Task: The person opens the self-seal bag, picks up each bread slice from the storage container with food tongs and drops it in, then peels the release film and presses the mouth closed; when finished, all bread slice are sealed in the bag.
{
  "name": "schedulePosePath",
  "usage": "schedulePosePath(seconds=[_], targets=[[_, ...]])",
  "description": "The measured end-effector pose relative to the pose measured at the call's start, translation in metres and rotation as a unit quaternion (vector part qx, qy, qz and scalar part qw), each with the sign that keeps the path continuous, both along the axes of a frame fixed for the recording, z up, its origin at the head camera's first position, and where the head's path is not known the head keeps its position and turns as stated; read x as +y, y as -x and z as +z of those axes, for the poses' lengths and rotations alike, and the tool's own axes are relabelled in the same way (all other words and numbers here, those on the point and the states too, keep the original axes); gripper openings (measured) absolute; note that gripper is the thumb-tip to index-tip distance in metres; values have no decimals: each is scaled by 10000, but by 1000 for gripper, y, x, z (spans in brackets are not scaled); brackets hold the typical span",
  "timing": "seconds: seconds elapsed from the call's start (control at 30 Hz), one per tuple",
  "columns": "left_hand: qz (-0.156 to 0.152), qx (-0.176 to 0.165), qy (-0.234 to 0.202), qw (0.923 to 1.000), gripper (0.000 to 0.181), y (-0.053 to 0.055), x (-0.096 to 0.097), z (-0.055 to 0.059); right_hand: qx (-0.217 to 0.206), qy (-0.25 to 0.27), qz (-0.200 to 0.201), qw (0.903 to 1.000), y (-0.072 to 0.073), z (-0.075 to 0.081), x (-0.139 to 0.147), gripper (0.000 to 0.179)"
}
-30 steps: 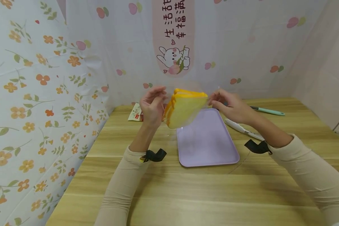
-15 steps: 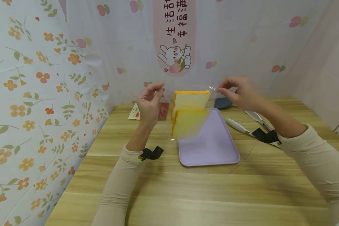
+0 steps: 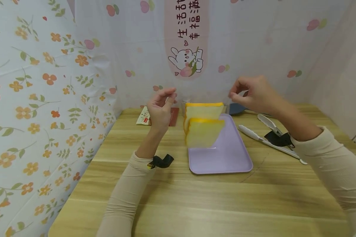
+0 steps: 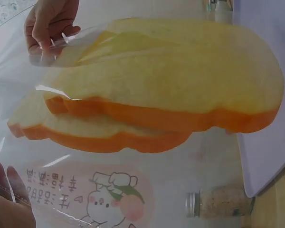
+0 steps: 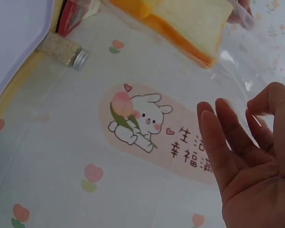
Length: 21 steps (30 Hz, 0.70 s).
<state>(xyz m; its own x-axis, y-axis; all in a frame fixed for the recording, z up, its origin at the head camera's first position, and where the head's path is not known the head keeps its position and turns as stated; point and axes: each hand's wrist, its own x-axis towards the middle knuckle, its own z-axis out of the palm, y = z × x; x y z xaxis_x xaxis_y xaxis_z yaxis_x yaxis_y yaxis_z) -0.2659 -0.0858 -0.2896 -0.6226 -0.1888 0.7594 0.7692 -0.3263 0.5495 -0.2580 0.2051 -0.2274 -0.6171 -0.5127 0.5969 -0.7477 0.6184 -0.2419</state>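
Between my two hands hangs a clear plastic bag, its mouth spread at the top. Inside it are two bread slices with orange-brown crusts, one in front of the other. My left hand pinches the bag's left edge between thumb and fingers. On the other side my right hand pinches the right edge, thumb against index finger, and its other fingers spread loosely in the right wrist view. Below and behind the bag lies a lilac tray, partly covered by the bread in the head view.
White-handled tongs lie right of the tray, partly under my right forearm. A dark blue spatula head is at the back. Behind the left hand are a printed packet and a red packet. A small jar stands near the curtain.
The bag has swung from tilted to hanging level, and the slices have settled lower in it. My right hand has moved up and to the right, widening the gap between hands.
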Motion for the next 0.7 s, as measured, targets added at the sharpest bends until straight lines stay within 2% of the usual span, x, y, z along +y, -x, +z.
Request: schedulePosePath(seconds=[0.17,0.23,0.33,0.47,0.63,0.7], targets=[[103,132,-296,9994,23,1,5,-3,-172,-198,59,9996,1,-1,2,8],[92,145,-271,9995,22,2,6,-3,-146,-299,142,9993,3,-1,2,8],[103,50,-155,9998,21,5,3,-3,-42,-536,177,9984,7,-2,0,8],[149,-162,-178,9996,27,6,-5,-2,49,-742,194,9970,9,-2,-2,7],[185,-74,-91,9998,32,6,-11,-4,-15,-560,234,9982,9,-3,-3,6],[192,-48,-57,9998,31,6,-11,-5,-10,-331,303,9990,9,-4,-1,5]])
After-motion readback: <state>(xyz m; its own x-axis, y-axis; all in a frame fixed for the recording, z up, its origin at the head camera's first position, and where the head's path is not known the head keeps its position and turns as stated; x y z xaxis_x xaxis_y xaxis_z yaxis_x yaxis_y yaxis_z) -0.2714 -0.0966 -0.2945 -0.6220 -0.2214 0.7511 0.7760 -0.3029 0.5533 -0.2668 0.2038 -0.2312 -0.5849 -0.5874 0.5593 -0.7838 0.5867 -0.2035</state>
